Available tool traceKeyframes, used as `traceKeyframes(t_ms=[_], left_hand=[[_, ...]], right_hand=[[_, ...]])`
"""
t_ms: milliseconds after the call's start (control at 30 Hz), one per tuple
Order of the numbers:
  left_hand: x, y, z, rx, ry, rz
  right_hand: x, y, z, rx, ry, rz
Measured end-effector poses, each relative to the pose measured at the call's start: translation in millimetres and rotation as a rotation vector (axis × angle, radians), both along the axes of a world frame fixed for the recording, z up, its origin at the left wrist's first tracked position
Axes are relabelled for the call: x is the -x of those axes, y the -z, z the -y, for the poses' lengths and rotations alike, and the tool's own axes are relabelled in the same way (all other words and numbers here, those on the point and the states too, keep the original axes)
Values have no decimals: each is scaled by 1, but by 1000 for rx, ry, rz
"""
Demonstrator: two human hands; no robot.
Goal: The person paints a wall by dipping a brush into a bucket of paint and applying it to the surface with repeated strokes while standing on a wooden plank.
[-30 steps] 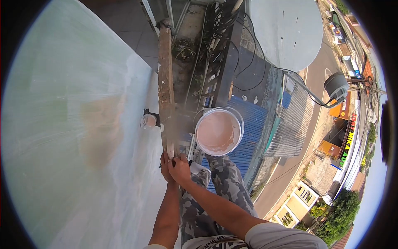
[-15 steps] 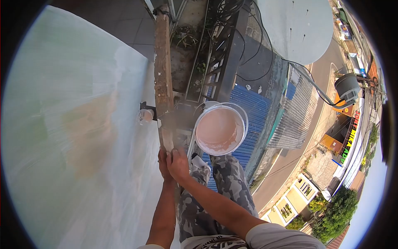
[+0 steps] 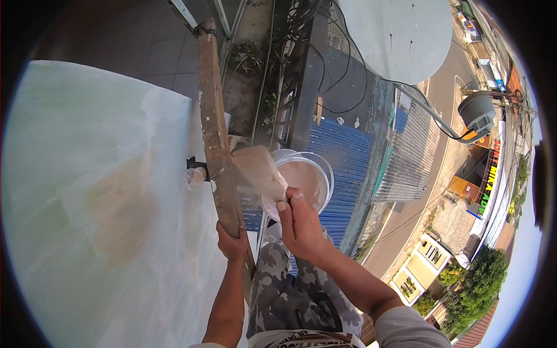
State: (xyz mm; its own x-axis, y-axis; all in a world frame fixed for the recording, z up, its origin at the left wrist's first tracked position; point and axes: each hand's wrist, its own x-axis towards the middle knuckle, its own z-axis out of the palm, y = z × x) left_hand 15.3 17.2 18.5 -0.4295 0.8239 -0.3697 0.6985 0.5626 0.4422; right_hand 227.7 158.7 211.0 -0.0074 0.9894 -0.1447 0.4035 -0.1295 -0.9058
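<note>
My left hand (image 3: 233,242) is closed round the edge of a long, worn wooden beam (image 3: 216,133) that runs up the view beside the pale wall. Between thumb and fingers my right hand (image 3: 301,227) grips the near end of a flat, paint-smeared scraper (image 3: 258,169). Its broad blade lies between the beam and a white bucket (image 3: 326,191), overlapping the bucket's left rim in this view. Pinkish paint (image 3: 304,177) fills part of the bucket, whose handle leans to the far side. The bucket's near-left part is hidden by the scraper and my right hand.
The wall (image 3: 69,191) is streaked green, white and tan. A black bracket (image 3: 194,168) juts out beside the beam. Far below lie a blue corrugated roof (image 3: 342,156) and a street (image 3: 400,226). A floodlight (image 3: 477,115) and loose cables (image 3: 365,75) are at the right and top.
Both hands were together at the beam; my right hand has moved right to the bucket, with the scraper now plainly visible in it. My left hand stays at the beam. The view has shifted slightly.
</note>
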Motion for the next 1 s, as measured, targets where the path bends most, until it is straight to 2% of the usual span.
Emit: traceKeyframes(t_ms=[67, 100, 133, 200, 233, 267, 367, 567, 733, 833, 933, 967, 1000], left_hand=[[-3, -5, -2, -3, 6, 12], [-3, -5, -3, 1, 7, 12], [-2, -5, -3, 4, 5, 11], [-1, -4, -4, -6, 6, 31], [0, -2, -4, -7, 7, 40], [-1, -4, -3, -5, 9, 40], [-1, -1, -5, -13, 5, 35], [3, 4, -2, -35, 12, 52], [14, 15, 2, -31, -94, 224], [22, 36, 2, -162, -476, 423], [20, 29, -21, 280, -634, 272], [22, 26, -25, 395, -613, 223], [24, 27, -24, 390, -594, 209]], right_hand=[[-56, 25, -50, -61, 9, 184], [-80, 35, -82, 160, -8, 285], [-103, 56, -108, 204, -23, 316], [-141, 131, -148, -62, -148, 505], [-151, 156, -167, -77, -220, 566], [-158, 175, -181, -88, -295, 624], [-159, 224, -208, -476, -343, 625], [-157, 286, -217, -392, -383, 741], [-152, 298, -219, -492, -412, 855], [-152, 303, -214, -494, -360, 815], [-148, 305, -219, -505, -329, 791], [-148, 304, -219, -506, -329, 783], [-149, 303, -217, -502, -329, 778]])
